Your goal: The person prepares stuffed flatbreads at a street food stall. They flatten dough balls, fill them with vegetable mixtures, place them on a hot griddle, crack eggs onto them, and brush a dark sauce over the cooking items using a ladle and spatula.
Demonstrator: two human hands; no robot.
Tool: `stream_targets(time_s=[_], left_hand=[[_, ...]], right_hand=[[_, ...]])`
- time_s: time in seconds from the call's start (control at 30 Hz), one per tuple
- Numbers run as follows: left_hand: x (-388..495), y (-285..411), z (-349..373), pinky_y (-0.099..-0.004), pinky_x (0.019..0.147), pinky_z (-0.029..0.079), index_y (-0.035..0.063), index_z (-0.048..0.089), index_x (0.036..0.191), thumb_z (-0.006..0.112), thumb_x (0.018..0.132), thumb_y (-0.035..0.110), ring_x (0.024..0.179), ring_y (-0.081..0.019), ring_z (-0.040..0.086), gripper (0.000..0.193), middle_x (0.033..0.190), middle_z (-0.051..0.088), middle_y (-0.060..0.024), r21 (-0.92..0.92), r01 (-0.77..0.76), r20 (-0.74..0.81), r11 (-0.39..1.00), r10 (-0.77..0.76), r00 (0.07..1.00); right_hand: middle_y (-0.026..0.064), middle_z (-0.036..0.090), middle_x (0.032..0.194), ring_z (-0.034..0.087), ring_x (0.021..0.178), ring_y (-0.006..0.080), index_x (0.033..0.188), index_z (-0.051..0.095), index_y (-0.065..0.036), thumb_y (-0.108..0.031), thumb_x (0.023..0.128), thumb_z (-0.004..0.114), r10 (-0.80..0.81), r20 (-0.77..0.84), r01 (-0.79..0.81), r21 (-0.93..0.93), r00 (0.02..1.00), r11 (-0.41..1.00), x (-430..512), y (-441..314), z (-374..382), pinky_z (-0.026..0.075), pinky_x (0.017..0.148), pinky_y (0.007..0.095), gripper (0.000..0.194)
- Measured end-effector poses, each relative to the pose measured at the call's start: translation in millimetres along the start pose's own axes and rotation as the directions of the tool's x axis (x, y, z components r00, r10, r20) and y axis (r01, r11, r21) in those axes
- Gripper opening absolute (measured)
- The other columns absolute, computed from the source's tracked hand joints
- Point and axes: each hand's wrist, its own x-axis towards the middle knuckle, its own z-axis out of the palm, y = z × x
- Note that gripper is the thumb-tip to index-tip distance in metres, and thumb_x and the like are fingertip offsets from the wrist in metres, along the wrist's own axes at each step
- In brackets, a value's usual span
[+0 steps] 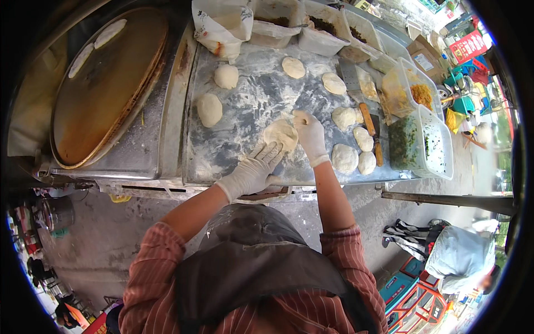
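A flattened round of dough (278,132) lies on the flour-dusted metal worktop (242,108) in front of me. My left hand (255,168), in a thin white glove, rests flat with its extended fingertips on the near edge of this dough. At the dough's right edge is my gloved right hand (309,134), fingers curled; whether it pinches anything is hidden. Two dough balls (226,77) (209,110) sit to the left. Farther back are two flattened dough rounds (293,67) (334,83). Several floured dough pieces (345,158) sit right of my right hand.
A large round griddle (112,96) at left carries two long pale dough pieces (110,33). Plastic tubs of fillings (325,41) line the back; a tub with chopped greens (421,142) stands right. Wooden-handled tools (367,119) lie nearby. Another person (459,254) is off to the right.
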Motion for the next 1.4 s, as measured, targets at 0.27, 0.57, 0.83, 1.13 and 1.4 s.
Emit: stream_targets(time_s=[0.27,0.57,0.83,1.13,1.4], left_hand=[[-17,-47,2,-0.0464,0.118,0.022,0.0066,0.039,0.147,0.051,0.096,0.042,0.142,-0.0335,0.032,0.063,0.152,0.035,-0.0199,-0.062,0.219,-0.139,0.974,-0.226,0.964],[8,-63,20,-0.0430,0.120,0.018,0.0041,0.024,0.153,0.046,0.098,0.046,0.144,-0.0306,0.030,0.072,0.155,0.032,-0.0186,-0.462,0.219,-0.371,0.859,-0.412,0.832],[23,5,22,-0.0435,0.105,0.044,0.0048,0.049,0.135,0.038,0.102,0.037,0.121,-0.0279,0.054,0.047,0.135,0.055,-0.0131,-0.354,-0.260,0.315,-0.898,-0.377,0.871],[90,23,-15,-0.0518,0.113,0.034,0.0039,0.051,0.135,0.048,0.097,0.035,0.131,-0.0367,0.047,0.049,0.138,0.052,-0.0207,-0.293,-0.177,0.193,-0.940,-0.240,0.951],[189,58,5,-0.0352,0.097,0.050,-0.0022,0.055,0.126,0.063,0.090,0.008,0.112,-0.0233,0.062,0.039,0.126,0.062,-0.0136,-0.876,0.202,-0.155,0.438,-0.651,0.743]], right_hand=[[0.0223,0.064,0.107,0.061,0.101,0.0378,0.099,0.067,-0.004,-0.033,0.080,0.072,-0.232,0.159,0.271,-0.299,0.960,0.915,-14,4,23,0.049,0.084,0.0457,0.035],[0.0056,0.065,0.091,0.058,0.074,0.0115,0.125,0.059,-0.001,-0.009,0.089,0.066,0.224,0.272,-0.305,0.306,0.936,0.902,-63,-49,16,0.047,0.063,0.0256,0.038],[0.0084,0.059,0.123,0.058,0.111,0.0140,0.133,0.052,0.004,-0.013,0.097,0.056,0.079,0.262,-0.248,0.713,0.962,0.655,-85,-100,-49,0.048,0.093,0.0263,0.040],[-0.0008,0.059,0.089,0.052,0.072,0.0085,0.115,0.059,-0.002,-0.027,0.102,0.050,0.593,-0.608,0.179,0.762,0.527,0.622,-154,33,-241,0.041,0.062,0.0207,0.030],[0.0016,0.064,0.083,0.060,0.071,0.0083,0.107,0.064,-0.003,-0.016,0.098,0.057,0.291,-0.801,-0.046,0.315,0.523,0.948,-95,153,-462,0.050,0.064,0.0225,0.017]])
